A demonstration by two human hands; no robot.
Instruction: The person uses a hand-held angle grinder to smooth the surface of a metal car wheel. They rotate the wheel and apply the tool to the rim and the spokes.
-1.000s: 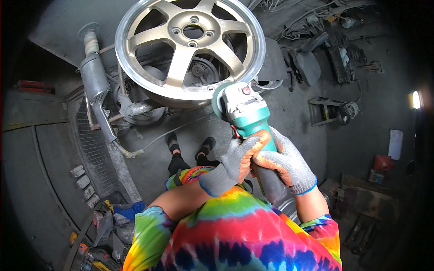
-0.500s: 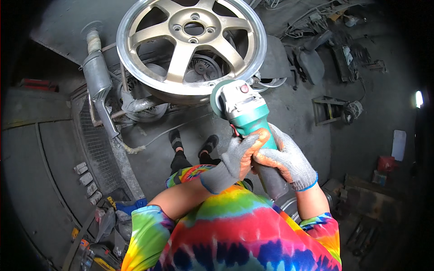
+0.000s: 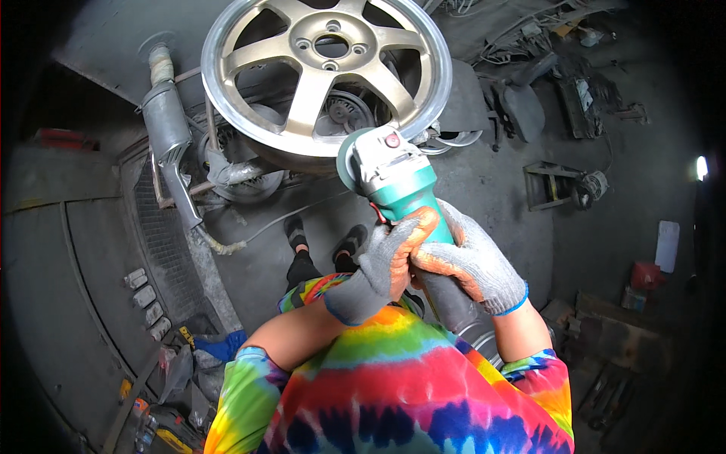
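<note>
Two-handed grip on green grinder, fingers clamped, left hand and right hand, by near edge of wheel. Keep hold firm, disc angle shallow, pressure light; sweep evenly.

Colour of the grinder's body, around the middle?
The grinder is teal green there, below its silvery head; shows best in the head view.
</note>
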